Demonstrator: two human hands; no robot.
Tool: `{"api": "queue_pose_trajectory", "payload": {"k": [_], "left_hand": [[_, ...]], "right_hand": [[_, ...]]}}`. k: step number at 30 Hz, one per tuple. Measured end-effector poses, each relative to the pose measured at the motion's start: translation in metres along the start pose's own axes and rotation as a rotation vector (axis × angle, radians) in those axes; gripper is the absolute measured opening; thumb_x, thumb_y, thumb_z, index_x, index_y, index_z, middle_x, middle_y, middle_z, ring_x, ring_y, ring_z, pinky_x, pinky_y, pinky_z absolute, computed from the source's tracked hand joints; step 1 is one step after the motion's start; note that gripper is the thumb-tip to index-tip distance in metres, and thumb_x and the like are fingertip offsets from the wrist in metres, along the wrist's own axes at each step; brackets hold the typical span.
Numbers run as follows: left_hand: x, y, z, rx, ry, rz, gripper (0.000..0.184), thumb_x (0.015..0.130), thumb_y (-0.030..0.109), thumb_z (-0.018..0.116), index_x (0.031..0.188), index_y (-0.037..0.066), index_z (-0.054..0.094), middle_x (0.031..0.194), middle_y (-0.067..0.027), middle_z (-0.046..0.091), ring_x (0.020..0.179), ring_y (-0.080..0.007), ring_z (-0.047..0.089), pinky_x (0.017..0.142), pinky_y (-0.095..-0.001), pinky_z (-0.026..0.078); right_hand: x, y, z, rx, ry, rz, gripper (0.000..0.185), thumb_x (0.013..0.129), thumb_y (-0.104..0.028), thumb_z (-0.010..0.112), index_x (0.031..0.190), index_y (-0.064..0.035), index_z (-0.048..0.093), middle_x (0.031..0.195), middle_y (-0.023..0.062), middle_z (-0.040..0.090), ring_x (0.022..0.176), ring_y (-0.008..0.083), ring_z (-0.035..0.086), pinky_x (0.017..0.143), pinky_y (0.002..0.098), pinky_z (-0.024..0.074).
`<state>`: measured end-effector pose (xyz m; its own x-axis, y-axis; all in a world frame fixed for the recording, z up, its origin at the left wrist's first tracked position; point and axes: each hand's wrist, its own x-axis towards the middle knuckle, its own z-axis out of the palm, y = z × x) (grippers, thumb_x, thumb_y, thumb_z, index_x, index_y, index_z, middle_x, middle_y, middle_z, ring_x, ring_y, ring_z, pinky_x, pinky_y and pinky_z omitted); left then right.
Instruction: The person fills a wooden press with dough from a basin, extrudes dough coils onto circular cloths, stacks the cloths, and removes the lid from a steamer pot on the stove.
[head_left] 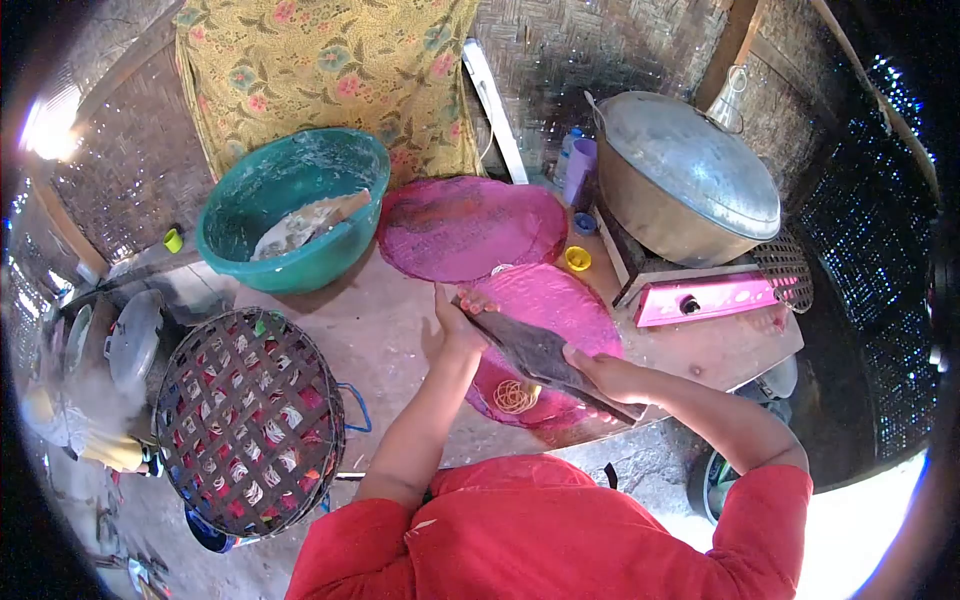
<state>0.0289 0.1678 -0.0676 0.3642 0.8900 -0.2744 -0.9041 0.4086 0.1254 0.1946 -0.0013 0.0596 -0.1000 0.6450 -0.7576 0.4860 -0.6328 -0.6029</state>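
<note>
A long dark flat board [545, 355] is held at a slant over the pink round sheet [560, 300] on the table. My left hand [460, 318] grips its upper left end, and my right hand [608, 376] holds it near the lower right end, thumb on top. Under the board, toward the table's front edge, a small coil of tan strands [515, 397] lies on the pink sheet. Behind it is a second pink round sheet [470, 228] with darker specks.
A green basin [290, 262] with white powder stands at the back left. A woven basket [250, 420] is at the left. At the right, a large lidded pot [660, 200] sits on a pink-fronted stove [735, 297]. A yellow cup [577, 259] is nearby.
</note>
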Motion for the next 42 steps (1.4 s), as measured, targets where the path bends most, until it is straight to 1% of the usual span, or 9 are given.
{"api": "queue_pose_trajectory", "payload": {"k": [3,5,10,15,21,33,35,36,42], "left_hand": [[0.012,0.016,0.008,-0.013,-0.085,-0.032,0.054,0.088,0.063,0.036,0.057,0.019,0.038,0.044,0.0076,0.032,0.038,-0.0092,0.033,0.048,-0.0260,0.033],[0.001,0.024,0.018,0.005,-0.063,-0.030,0.054,0.088,0.064,0.036,0.056,0.019,0.039,0.043,0.0077,0.032,0.037,-0.0092,0.033,0.047,-0.0264,0.033],[-0.019,0.010,0.014,-0.003,0.015,-0.053,0.054,0.087,0.064,0.036,0.056,0.020,0.039,0.043,0.0076,0.032,0.037,-0.0088,0.033,0.046,-0.0264,0.034],[0.003,0.008,0.017,-0.002,-0.033,-0.039,0.052,0.087,0.062,0.036,0.056,0.020,0.038,0.043,0.0077,0.031,0.037,-0.0090,0.033,0.046,-0.0268,0.033],[-0.005,0.037,0.027,0.098,-0.024,-0.038,0.054,0.088,0.063,0.032,0.059,0.018,0.038,0.045,0.0061,0.029,0.038,-0.0102,0.031,0.046,-0.0272,0.032],[-0.024,0.026,0.021,0.009,-0.009,-0.097,0.049,0.090,0.056,0.036,0.058,0.019,0.038,0.044,0.0064,0.030,0.038,-0.0095,0.032,0.045,-0.0264,0.032],[-0.018,0.033,0.025,-0.018,-0.075,-0.099,0.048,0.090,0.054,0.037,0.057,0.019,0.038,0.044,0.0069,0.030,0.037,-0.0090,0.033,0.045,-0.0259,0.033],[-0.015,0.036,0.026,-0.043,-0.140,-0.095,0.047,0.090,0.053,0.038,0.057,0.019,0.039,0.043,0.0073,0.031,0.037,-0.0086,0.033,0.045,-0.0254,0.034],[-0.020,0.040,0.024,-0.153,-0.131,-0.107,0.045,0.090,0.050,0.038,0.057,0.019,0.039,0.043,0.0088,0.032,0.036,-0.0073,0.032,0.044,-0.0246,0.033]], "right_hand": [[0.009,0.001,0.008,-0.094,0.156,-0.049,0.079,0.088,-0.070,0.021,0.069,-0.0011,0.054,0.053,0.0082,0.051,0.042,0.0195,0.052,0.040,0.0336,0.0433],[0.012,0.003,0.016,0.042,0.112,-0.141,0.079,0.088,-0.070,0.022,0.071,-0.0002,0.055,0.053,0.0084,0.051,0.042,0.0192,0.052,0.040,0.0330,0.0436],[-0.004,0.012,0.009,0.016,-0.016,-0.054,0.080,0.088,-0.070,0.024,0.074,0.0010,0.057,0.053,0.0081,0.051,0.043,0.0191,0.054,0.041,0.0327,0.0454],[0.006,0.011,0.005,-0.108,0.233,-0.149,0.075,0.091,-0.065,0.028,0.073,0.0024,0.056,0.053,0.0088,0.052,0.044,0.0196,0.055,0.041,0.0340,0.0454],[0.018,0.007,0.027,0.021,0.241,-0.217,0.071,0.093,-0.061,0.028,0.072,0.0018,0.055,0.050,0.0078,0.049,0.038,0.0184,0.050,0.037,0.0329,0.0407],[0.004,0.019,0.020,0.115,0.034,-0.064,0.069,0.092,-0.063,0.028,0.084,-0.0006,0.055,0.055,0.0098,0.054,0.040,0.0181,0.052,0.038,0.0324,0.0428],[0.000,0.019,0.010,0.511,-0.216,-0.122,0.073,0.088,-0.068,0.028,0.104,-0.0016,0.055,0.069,0.0141,0.061,0.049,0.0207,0.059,0.045,0.0320,0.0495],[0.003,0.025,0.003,0.591,-0.373,-0.180,0.081,0.085,-0.072,0.025,0.123,-0.0040,0.047,0.087,0.0193,0.064,0.059,0.0239,0.064,0.053,0.0332,0.0545],[0.044,0.056,0.021,0.954,-0.616,-0.341,0.086,0.082,-0.077,0.020,0.131,-0.0097,0.044,0.099,0.0239,0.063,0.065,0.0287,0.066,0.059,0.0400,0.0553]]}}
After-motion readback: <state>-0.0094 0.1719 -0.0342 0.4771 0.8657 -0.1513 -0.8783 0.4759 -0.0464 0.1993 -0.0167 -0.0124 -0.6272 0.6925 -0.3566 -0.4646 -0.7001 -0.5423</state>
